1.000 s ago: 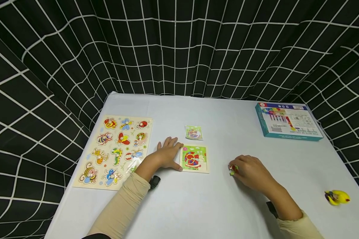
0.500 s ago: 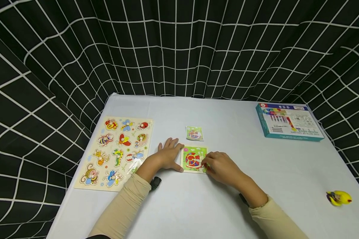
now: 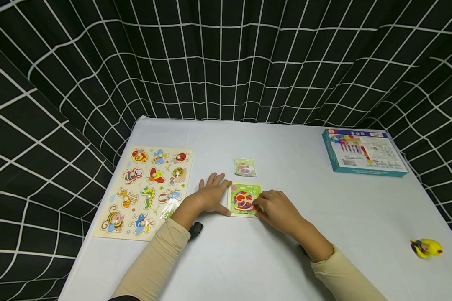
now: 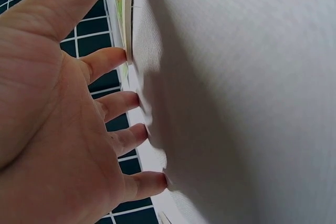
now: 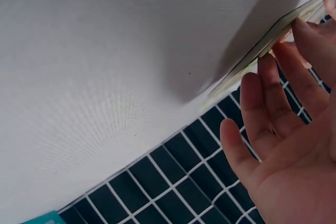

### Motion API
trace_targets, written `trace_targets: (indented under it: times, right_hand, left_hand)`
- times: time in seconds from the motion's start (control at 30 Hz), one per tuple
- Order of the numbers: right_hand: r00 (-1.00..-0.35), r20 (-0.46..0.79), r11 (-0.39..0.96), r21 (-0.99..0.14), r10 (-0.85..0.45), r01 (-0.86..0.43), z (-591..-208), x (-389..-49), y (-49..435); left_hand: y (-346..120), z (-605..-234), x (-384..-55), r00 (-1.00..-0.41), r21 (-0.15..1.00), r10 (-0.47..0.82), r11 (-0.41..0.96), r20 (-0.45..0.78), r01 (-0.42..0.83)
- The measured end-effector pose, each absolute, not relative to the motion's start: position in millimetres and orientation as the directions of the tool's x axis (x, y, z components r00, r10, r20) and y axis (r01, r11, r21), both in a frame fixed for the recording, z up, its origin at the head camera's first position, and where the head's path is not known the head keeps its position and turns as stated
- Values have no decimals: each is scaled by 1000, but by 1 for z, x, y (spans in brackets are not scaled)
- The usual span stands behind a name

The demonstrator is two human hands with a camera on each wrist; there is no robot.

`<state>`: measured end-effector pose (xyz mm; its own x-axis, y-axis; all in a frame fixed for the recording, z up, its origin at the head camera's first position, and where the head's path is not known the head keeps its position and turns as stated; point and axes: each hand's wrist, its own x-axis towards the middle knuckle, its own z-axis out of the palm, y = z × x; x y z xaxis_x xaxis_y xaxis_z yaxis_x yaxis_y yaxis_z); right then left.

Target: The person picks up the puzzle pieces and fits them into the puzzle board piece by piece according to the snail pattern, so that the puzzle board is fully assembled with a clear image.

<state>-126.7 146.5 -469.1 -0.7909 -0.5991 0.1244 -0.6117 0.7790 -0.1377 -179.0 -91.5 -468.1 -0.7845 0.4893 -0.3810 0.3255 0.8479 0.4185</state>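
A small square snail jigsaw puzzle (image 3: 245, 193) in a wooden tray lies flat on the white table. My left hand (image 3: 211, 197) rests at the tray's left side with fingers spread, thumb and forefinger touching its left corners. In the left wrist view the tray's edge (image 4: 129, 14) stands against the forefinger. My right hand (image 3: 280, 211) is over the tray's lower right corner, fingertips bent onto a puzzle piece, which they mostly hide. The right wrist view shows the thumb at the tray's edge (image 5: 268, 40) and a bit of red by the fingers.
A picture card (image 3: 245, 167) of the same snail lies just behind the tray. To the left is a large wooden insect peg board (image 3: 143, 192). A teal-edged box (image 3: 365, 153) stands back right, and a yellow toy duck (image 3: 427, 248) sits front right.
My right hand has brought the puzzle piece left from the bare table to the tray's lower right corner, then shifted slightly further left. My left hand has stayed at the tray's left side.
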Motion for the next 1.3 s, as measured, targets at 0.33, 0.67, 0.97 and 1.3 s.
trace_targets:
  times: [0.33, 0.67, 0.97, 1.3]
  right_hand:
    - [-780, 132, 783, -40, -612, -621, -471, -126, 143]
    - [-768, 160, 775, -27, -621, -632, -472, -126, 144]
    - [-787, 131, 789, -50, -602, -612, -473, -120, 144]
    - [-780, -39, 777, -127, -625, -617, -444, -126, 148]
  left_hand:
    - [-94, -469, -179, -787, 424, 485, 848, -381, 318]
    - [-94, -469, -178, -785, 423, 487, 848, -383, 320]
    - [-93, -471, -177, -785, 424, 491, 846, -379, 324]
    - [-97, -483, -167, -762, 445, 521, 828, -384, 342]
